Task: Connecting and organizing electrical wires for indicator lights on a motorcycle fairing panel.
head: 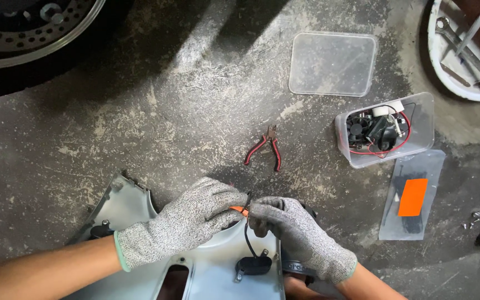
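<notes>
Head view: over the grey plastic panel [140, 205] at the near edge of the concrete floor [168, 122], the left hand [187, 222] and right hand [295, 236], both gloved, pinch the orange-tipped black wire [244, 214] between closed fingertips. Red-handled pliers [266, 147] lie just beyond them.

A flat clear plastic bag [412, 194] with 1 orange rectangular label [413, 197] lies on the floor at right.

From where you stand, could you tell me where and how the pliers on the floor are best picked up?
Grip the pliers by the red-and-black handles, coming straight down from above. They lie flat on the concrete floor with the handles splayed towards you and the short jaws pointing away, and nothing crowds them.
</notes>
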